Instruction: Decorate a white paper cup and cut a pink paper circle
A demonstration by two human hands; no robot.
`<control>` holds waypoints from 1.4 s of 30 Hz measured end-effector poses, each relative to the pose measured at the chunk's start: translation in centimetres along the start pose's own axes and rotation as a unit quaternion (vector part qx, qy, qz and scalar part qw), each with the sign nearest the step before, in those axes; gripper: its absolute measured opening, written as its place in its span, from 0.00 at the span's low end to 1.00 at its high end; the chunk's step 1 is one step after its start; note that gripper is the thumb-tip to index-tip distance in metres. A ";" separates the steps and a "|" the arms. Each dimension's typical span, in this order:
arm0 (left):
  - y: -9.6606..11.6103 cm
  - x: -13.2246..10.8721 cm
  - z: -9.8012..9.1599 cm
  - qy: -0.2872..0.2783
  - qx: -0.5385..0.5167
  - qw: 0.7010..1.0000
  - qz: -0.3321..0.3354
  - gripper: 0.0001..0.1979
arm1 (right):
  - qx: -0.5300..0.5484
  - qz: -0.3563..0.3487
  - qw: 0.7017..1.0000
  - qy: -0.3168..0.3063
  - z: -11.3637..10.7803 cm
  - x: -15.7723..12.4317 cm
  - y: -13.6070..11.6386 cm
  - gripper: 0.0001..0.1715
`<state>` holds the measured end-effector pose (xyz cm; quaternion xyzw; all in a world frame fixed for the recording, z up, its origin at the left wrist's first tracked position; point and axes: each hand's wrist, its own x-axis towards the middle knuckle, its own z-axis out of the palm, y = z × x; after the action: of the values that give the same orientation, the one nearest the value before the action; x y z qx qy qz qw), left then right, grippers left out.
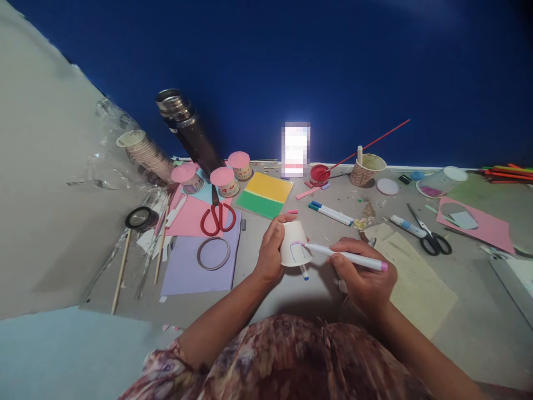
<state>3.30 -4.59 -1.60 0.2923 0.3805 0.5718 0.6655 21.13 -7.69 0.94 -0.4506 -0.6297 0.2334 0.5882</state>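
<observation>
My left hand (271,253) is wrapped round the side of a white paper cup (293,256), held upside down above the table. An arch drawn in blue and pink lines shows on the cup's wall. Between the fingers of my right hand (368,278) is a white felt-tip pen (345,255) with a pink end, its tip touching the top of the arch. Below the cup's rim, part of another pen (305,273) with a blue end shows; the cup hides the rest of it.
Red-handled scissors (218,218), a tape ring (214,254) and purple paper (179,278) lie left. Behind stand pink-topped cups (222,180), a dark flask (195,139) and a red paint pot (320,175). Black-handled scissors (433,241) and a glue tube (407,226) are right.
</observation>
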 end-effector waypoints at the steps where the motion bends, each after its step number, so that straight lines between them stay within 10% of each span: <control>1: 0.0 0.0 0.0 -0.002 -0.003 1.000 0.000 0.31 | 0.000 -0.001 1.000 -0.001 0.0 0.0 0.1 0.09; 42: 0.2 -0.5 0.2 -0.006 0.040 0.999 -0.013 0.35 | -0.014 -0.005 1.000 -0.003 0.2 0.2 -0.2 0.07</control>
<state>3.32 -5.02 -1.26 0.3170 0.4030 0.5455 0.6630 20.86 -7.52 1.19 -0.4553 -0.6364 0.2231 0.5813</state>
